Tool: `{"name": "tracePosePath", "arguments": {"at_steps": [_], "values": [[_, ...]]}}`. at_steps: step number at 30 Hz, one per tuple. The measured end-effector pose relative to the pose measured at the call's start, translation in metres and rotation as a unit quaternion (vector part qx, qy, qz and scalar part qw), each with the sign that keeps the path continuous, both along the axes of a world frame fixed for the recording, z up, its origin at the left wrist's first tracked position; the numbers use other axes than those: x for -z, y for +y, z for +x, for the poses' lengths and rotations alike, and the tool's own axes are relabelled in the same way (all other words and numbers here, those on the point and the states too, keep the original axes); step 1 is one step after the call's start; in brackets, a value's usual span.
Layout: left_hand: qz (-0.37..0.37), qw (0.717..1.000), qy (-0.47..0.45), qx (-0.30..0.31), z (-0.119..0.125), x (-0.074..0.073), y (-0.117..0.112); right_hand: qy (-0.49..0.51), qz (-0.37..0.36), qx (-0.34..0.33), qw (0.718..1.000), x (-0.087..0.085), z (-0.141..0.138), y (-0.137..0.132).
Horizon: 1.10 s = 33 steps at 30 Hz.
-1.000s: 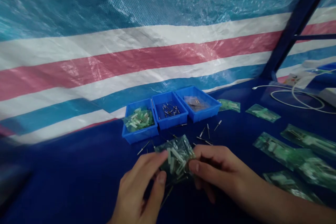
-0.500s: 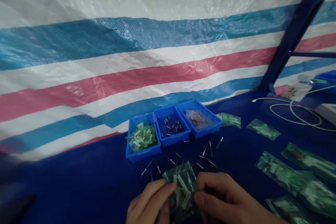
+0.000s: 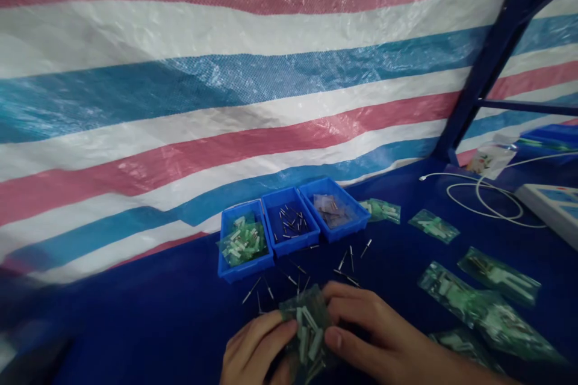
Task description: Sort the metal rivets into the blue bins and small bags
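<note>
Bag [image 3: 312, 311] drawn back, clear, green-tinted, white pieces [image 3: 304, 337] inside, perhaps tubes

The clear bag [image 3: 307, 316] of white pieces, together with the left hand [image 3: 259, 349] and the right hand [image 3: 374, 328], has shifted away from the blue bins [image 3: 248, 269] toward the near edge of the tabletop [image 3: 149, 307]. More loose metal pins [image 3: 268, 289] are exposed between bins and bag. The left thumb, previously spread from the fingers, is mostly hidden. The view has turned upward and right, revealing more of the white case [image 3: 553, 207].
</note>
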State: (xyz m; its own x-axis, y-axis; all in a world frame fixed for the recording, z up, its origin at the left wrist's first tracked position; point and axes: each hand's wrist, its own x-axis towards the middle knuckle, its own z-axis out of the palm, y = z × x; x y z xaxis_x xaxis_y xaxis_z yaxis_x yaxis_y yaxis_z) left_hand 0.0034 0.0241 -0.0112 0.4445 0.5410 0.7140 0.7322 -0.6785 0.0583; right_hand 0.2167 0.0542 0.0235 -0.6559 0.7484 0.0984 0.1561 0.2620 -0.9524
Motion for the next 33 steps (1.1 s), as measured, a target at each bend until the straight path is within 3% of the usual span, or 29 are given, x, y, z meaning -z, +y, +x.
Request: {"name": "tracePosePath", "arguments": {"at_steps": [3,7,12,19,23,26,29,31,33], "values": [[-0.032,0.999,-0.039,-0.008,0.001,0.002,-0.001,-0.028,0.048,0.003,0.998,-0.002,0.006,-0.001],[-0.088,0.992,-0.088,0.019,0.006,-0.003,-0.002,-0.063,0.086,-0.043,0.993,-0.004,0.014,-0.002],[-0.142,0.978,-0.149,-0.005,0.016,-0.011,-0.003,-0.032,0.144,-0.052,0.988,-0.002,0.011,-0.002],[-0.157,0.975,-0.158,-0.008,0.019,-0.004,-0.008,0.056,-0.02,0.046,0.997,0.017,0.004,0.002],[-0.135,0.966,-0.214,-0.052,0.019,0.006,-0.007,0.151,-0.169,0.066,0.972,0.019,0.002,0.007],[-0.109,0.982,-0.151,-0.031,0.016,0.006,-0.004,0.202,-0.241,0.049,0.948,0.02,0.0,0.009],[-0.071,0.995,-0.063,-0.003,0.013,-0.001,-0.001,0.21,-0.277,0.012,0.938,0.023,-0.003,0.007],[-0.06,0.996,-0.062,0.007,0.013,-0.006,0.0,0.2,-0.282,-0.012,0.938,0.023,-0.004,0.004],[-0.066,0.994,-0.084,0.017,0.015,-0.01,0.0,0.176,-0.243,-0.019,0.954,0.022,-0.004,0.001]]}}
